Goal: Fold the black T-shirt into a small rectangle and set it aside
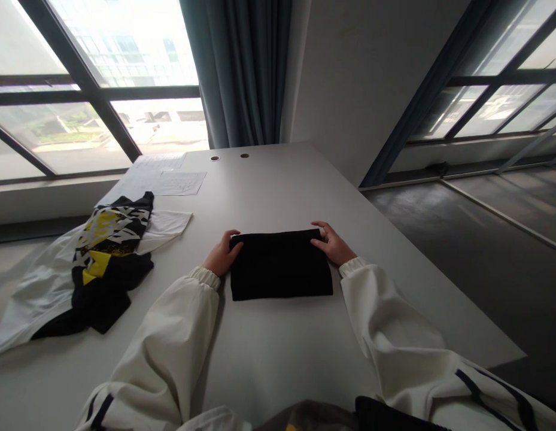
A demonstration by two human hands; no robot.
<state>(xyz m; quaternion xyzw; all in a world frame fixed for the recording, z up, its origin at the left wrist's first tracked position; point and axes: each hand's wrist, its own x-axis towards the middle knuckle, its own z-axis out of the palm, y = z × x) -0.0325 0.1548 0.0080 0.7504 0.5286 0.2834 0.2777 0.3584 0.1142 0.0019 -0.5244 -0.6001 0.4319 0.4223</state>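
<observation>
A black folded cloth (281, 266), roughly rectangular, is in front of me over the white table (278, 347). My left hand (224, 252) pinches its far left corner, thumb on the near face and fingers behind. At the far right corner, my right hand (334, 242) grips it the same way. Its far edge runs straight between both hands, and the lower edge points toward me. Whether it is a garment or another piece of fabric I cannot tell.
To the left lie crumpled garments: a black, yellow and white patterned one (109, 239) over a white one (48, 287). Paper sheets (181, 182) rest at the far left, near two round holes in the tabletop. Beyond stand a blue curtain (246, 72) and windows.
</observation>
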